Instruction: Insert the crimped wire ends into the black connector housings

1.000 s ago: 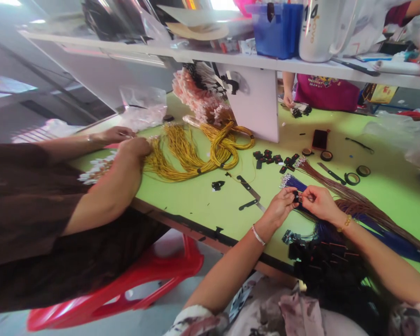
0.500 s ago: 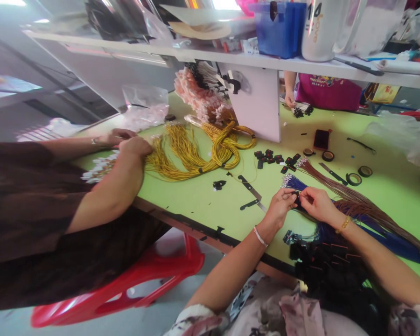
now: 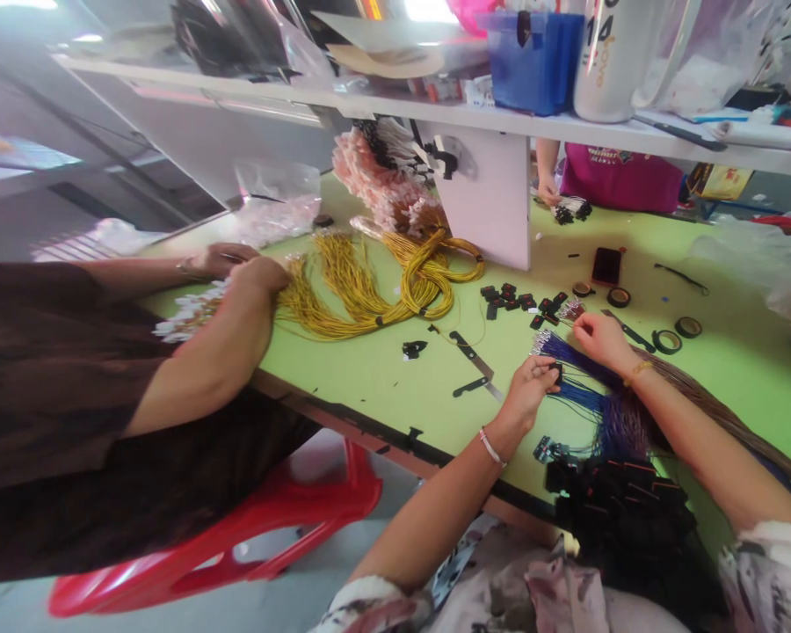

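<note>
My left hand (image 3: pixel 528 387) pinches a small black plastic housing (image 3: pixel 555 373) above the green table. My right hand (image 3: pixel 605 341) is apart from it, thumb and fingers drawn together at the white-tipped ends of the brown wires (image 3: pixel 692 396). What lies between those fingertips is too small to make out. Blue wires (image 3: pixel 576 397) with silvery ends stretch under and between both hands. Close to my body, a heap of black housings (image 3: pixel 623 497) sits at the table edge. Several loose black pieces (image 3: pixel 509 297) lie beyond my left hand.
Two knives (image 3: pixel 471 352) lie left of my hands. Tape rolls (image 3: pixel 667 341) and a phone (image 3: pixel 606 265) are farther back. A co-worker's arm (image 3: pixel 217 352) works at yellow wires (image 3: pixel 362 303) on the left; another person's hand (image 3: pixel 548 189) is across the table, below a shelf (image 3: pixel 402 107).
My right hand has left the black housing and moved up and right to the brown wire ends. My left hand stays in place with the housing.
</note>
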`<state>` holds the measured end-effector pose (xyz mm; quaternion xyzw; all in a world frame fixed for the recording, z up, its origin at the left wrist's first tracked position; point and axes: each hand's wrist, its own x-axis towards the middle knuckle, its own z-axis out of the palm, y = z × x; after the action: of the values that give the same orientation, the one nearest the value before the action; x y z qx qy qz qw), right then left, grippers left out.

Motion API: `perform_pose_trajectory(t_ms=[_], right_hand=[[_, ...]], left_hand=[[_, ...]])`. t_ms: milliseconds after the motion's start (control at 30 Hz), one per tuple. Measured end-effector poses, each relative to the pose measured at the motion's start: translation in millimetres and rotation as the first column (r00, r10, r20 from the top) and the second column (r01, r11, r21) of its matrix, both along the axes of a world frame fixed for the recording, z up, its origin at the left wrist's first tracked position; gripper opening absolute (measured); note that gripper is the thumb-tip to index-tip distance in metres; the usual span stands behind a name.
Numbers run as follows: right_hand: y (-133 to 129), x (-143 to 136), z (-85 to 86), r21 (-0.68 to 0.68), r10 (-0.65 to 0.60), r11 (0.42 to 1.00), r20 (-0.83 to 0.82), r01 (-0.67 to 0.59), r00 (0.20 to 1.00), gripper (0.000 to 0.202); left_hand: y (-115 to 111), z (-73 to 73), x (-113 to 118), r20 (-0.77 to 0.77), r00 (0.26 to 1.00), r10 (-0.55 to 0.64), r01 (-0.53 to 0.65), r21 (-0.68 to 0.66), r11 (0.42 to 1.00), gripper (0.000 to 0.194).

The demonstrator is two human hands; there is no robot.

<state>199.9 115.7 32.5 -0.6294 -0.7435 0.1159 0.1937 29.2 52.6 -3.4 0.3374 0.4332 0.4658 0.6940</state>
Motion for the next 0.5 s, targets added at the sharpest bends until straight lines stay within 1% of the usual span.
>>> perform_pose_trajectory(t_ms=[67,100,167,233,333,400,500], right_hand=[[20.0,1.4,-5.1,-0.041,-0.07,0.996,0.158,0.078,0.985,0.017],[26.5,1.0,-8.5,-0.058,-0.085,0.993,0.213,0.099,0.973,0.018],[32.6,-0.5,-14.5,-0.074,-0.071,0.993,0.278,0.095,0.958,0.02],[32.1,-1.1,-17.3,-0.063,-0.037,0.996,0.299,0.058,0.954,0.02],[27.4,0.6,-13.6,-0.036,-0.03,0.999,0.262,0.041,0.965,0.019],[25.2,1.3,-8.3,-0.025,-0.031,0.999,0.176,0.035,0.984,0.017],[24.6,-1.9,-2.5,0.01,0.031,0.999,0.003,-0.031,1.0,0.012]], left_hand=[[0.4,-0.1,-0.4,0.002,1.0,-0.013,0.013,-0.009,1.0,0.032],[0.6,-0.3,-0.6,0.003,1.0,-0.016,0.016,-0.016,1.0,0.032],[0.7,-0.3,-1.1,0.002,1.0,-0.021,0.021,-0.028,0.999,0.033],[0.7,0.0,-1.4,-0.002,1.0,-0.028,0.028,-0.034,0.999,0.033],[0.6,0.5,-1.5,0.0,1.0,-0.028,0.028,-0.03,0.999,0.033],[0.2,0.5,-1.2,0.006,1.0,-0.022,0.022,-0.026,0.999,0.031],[-0.5,0.6,-0.5,0.019,1.0,-0.023,0.024,-0.015,1.0,0.03]])
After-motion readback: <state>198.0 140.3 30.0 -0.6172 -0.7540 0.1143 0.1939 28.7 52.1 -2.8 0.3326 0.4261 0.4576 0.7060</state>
